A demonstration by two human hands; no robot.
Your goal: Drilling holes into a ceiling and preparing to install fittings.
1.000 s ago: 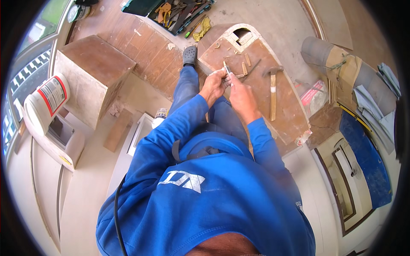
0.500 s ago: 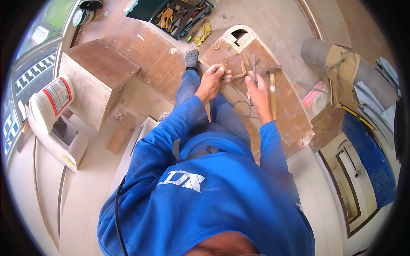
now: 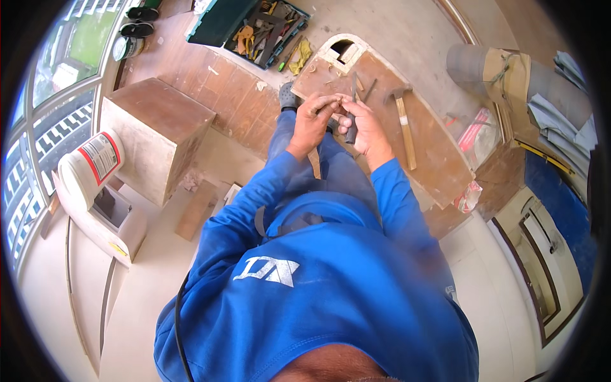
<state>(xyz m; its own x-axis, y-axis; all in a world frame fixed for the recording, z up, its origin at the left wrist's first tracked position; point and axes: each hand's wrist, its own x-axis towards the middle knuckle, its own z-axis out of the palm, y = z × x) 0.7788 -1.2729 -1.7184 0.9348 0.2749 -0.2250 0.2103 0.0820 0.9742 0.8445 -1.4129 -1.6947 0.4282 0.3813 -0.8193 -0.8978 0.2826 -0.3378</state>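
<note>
Both my hands meet above the brown wooden board [image 3: 423, 137], over my legs. My left hand [image 3: 310, 121] is closed in a pinch at a small piece of wood, mostly hidden by the fingers. My right hand [image 3: 369, 130] wraps round a chisel [image 3: 351, 132] with a dark handle; its narrow grey blade points away from me. The fingertips of the two hands touch or nearly touch. To the right of them a hammer [image 3: 403, 121] with a wooden handle lies on the board. Small wood pieces [image 3: 360, 83] lie just beyond my right hand.
An open toolbox [image 3: 262, 60] full of tools stands at the far side, with a yellow cloth [image 3: 300, 56] beside it. On the left are a brown-topped box [image 3: 159, 118] and a white bucket [image 3: 92, 165]. A wrapped roll [image 3: 474, 67] lies at the far right.
My hands have come together, the right moving left with the chisel to meet the left. The hammer shows more fully now. The whole view has shifted slightly.
</note>
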